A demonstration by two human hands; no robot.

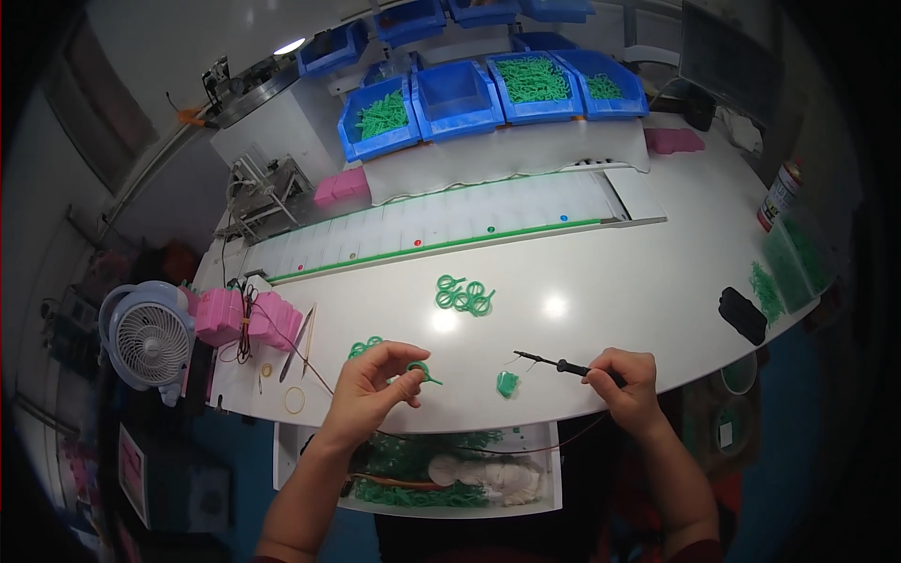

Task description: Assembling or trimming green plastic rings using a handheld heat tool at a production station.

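Observation:
My left hand [377, 387] is closed in a pinch on a green ring [419, 370] with a short stem, just above the table's front edge. Another small group of green rings [362, 348] lies partly hidden behind that hand. In my right hand [627, 383] is a black corded wax pen [563, 366], its thin metal tip pointing left. Below the tip a translucent green lump [508, 384] sits on the white table. Several green rings with stems [464, 296] lie together farther back. The pen's thin cord [488, 451] sags between my forearms over the drawer.
An open drawer [554, 469] holds green pieces below the table edge. Pink blocks [221, 315] and a fan [152, 342] stand left. A long green-edged strip [441, 225] crosses behind, with blue bins [457, 98] above. At right are a black case [741, 316] and a clear tub [798, 258].

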